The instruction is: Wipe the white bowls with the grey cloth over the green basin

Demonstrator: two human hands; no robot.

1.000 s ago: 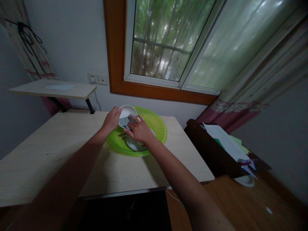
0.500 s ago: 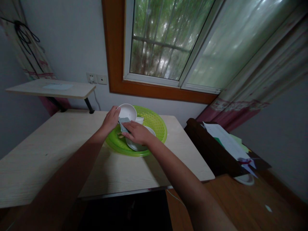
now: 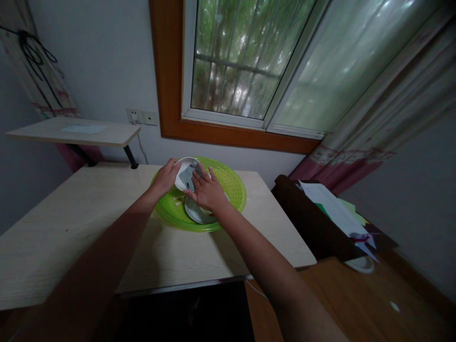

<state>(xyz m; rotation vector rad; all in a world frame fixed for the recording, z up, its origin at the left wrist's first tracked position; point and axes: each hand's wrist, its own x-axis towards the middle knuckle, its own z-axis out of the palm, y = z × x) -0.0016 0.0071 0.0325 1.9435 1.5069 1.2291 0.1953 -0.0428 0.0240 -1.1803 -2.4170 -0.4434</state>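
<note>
A white bowl is tilted up over the left part of a green plastic basket. My left hand is closed on the bowl's left rim. Inside the bowl lies a grey cloth, spread against its inner wall. My right hand is at the bowl's right side, fingers spread and stretched out over the edge of the cloth, touching it. Below that hand, a white dish rests in the basket, partly covered by the hand. Small yellowish sticks lie beside the dish.
The basket stands on a light wooden table against the wall under a window. A raised shelf stands at the table's left back. To the right is a dark brown piece of furniture with papers on it.
The cloth, bunched at the bowl's lower edge before, now lies spread inside the bowl. My right hand has moved slightly up and right, and its fingers have spread. My left hand stays on the bowl.
</note>
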